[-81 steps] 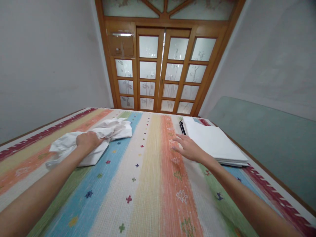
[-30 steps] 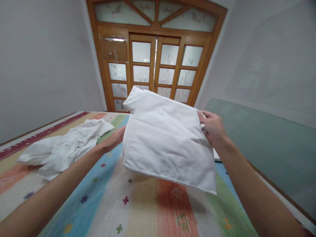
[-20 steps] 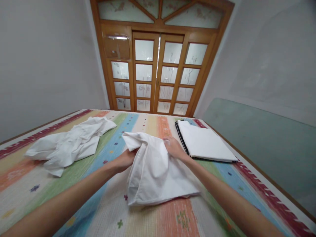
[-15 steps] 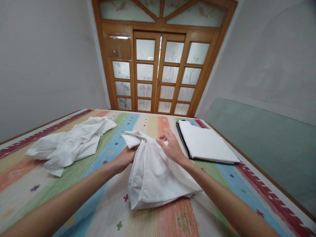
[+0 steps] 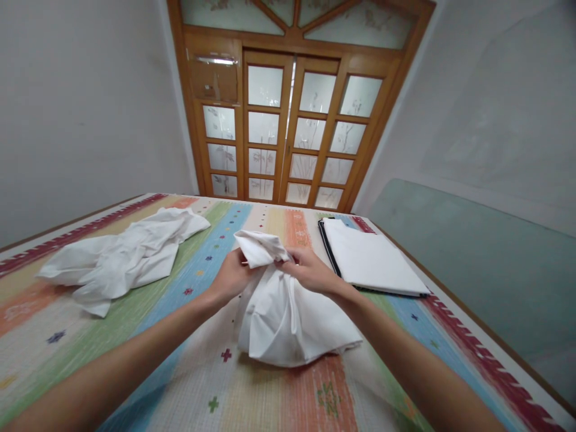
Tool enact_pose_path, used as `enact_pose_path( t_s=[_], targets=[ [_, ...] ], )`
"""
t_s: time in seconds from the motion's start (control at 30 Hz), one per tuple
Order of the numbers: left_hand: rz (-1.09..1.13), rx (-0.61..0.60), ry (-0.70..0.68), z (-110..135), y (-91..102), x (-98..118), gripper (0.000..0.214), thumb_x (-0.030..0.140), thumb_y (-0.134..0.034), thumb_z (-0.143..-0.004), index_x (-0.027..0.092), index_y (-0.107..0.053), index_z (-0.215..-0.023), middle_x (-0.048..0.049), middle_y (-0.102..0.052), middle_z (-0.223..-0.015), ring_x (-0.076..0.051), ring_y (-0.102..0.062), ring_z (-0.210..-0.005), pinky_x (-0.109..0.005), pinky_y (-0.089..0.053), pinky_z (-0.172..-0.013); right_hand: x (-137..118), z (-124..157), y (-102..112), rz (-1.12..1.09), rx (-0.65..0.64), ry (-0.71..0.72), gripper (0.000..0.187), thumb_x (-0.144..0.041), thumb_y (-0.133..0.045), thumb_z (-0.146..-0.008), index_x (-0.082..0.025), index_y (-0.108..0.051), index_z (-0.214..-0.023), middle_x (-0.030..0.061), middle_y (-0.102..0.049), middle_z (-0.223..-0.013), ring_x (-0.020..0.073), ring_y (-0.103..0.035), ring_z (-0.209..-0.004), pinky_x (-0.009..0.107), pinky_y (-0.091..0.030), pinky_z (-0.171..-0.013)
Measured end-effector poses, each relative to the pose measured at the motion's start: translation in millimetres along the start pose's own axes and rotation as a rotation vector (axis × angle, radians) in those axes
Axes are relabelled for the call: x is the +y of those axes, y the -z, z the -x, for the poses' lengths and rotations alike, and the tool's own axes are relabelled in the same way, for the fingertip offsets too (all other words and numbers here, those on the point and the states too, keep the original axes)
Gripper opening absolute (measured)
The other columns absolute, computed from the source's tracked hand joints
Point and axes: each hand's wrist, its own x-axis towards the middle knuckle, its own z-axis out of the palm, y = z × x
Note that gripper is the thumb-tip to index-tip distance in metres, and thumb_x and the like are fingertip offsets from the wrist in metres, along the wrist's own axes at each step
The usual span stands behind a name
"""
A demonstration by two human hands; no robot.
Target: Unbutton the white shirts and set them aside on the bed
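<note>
Gathered white cloth (image 5: 288, 333) is hanging at the near middle of the striped tablecloth (image 5: 198, 366); we are gripping its bunched top with our left hand (image 5: 234, 276) and right hand (image 5: 310, 271), fingertips partly hidden. Rumpled fabric (image 5: 135, 252) is lying left, a folded white stack (image 5: 378, 255) right.

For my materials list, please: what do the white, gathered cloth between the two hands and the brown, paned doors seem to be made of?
White, gathered cloth: probably thin woven fabric, perhaps cotton or a blend, matte; it bunches and creases softly.
Brown, paned doors: probably varnished wood, from the warm, even brown; the pale panes look like frosted glass, translucent with plant patterns.
</note>
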Motion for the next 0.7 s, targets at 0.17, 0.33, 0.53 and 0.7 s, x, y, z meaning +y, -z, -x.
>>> enact_pose_path(
  t_s=[0.17, 0.33, 0.53, 0.7],
  targets=[
    [-0.179, 0.041, -0.05, -6, 25.8, 11, 0.035, 0.052, -0.065, -0.073, 0.018, -0.066, -0.072, -0.0014, -0.066, -0.068, -0.016, -0.059, -0.061, -0.026, -0.045, -0.054, 3, 0, 19, -0.299, 0.169, -0.082, 0.035, -0.053, -0.069, -0.073, -0.018, -0.062, -0.078, -0.0003, -0.059, -0.075, 0.0165, -0.052, -0.073, 0.027, -0.039, -0.067],
    [-0.429, 0.322, -0.284, -3, 42.7, 21, 0.024, 0.039, -0.073, -0.068, 0.019, -0.06, -0.074, 0.0021, -0.059, -0.068, -0.013, -0.051, -0.063, -0.025, -0.042, -0.06, -2, 3, 26, -0.427, 0.217, -0.159, 0.042, -0.056, -0.076, -0.067, -0.019, -0.063, -0.081, -0.0003, -0.059, -0.074, 0.0156, -0.052, -0.069, 0.027, -0.041, -0.064],
    [-0.468, -0.029, -0.332, 15, 28.2, 30, 0.028, 0.046, -0.067, -0.076, 0.019, -0.069, -0.081, -0.0017, -0.067, -0.078, -0.016, -0.056, -0.071, -0.028, -0.043, -0.066, 2, -3, 1, -0.382, 0.073, -0.085, 0.046, -0.061, -0.072, -0.073, -0.017, -0.064, -0.084, -0.0004, -0.058, -0.075, 0.0133, -0.051, -0.069, 0.025, -0.04, -0.063],
    [-0.332, 0.02, -0.17, 19, 22.6, 35, 0.037, 0.051, -0.065, -0.075, 0.017, -0.072, -0.089, -0.002, -0.068, -0.076, -0.018, -0.057, -0.067, -0.028, -0.043, -0.061, -1, -4, -8, -0.329, -0.062, -0.008, 0.046, -0.062, -0.063, -0.081, -0.017, -0.061, -0.088, -0.0018, -0.052, -0.075, 0.0108, -0.045, -0.066, 0.023, -0.036, -0.059]
  ],
)
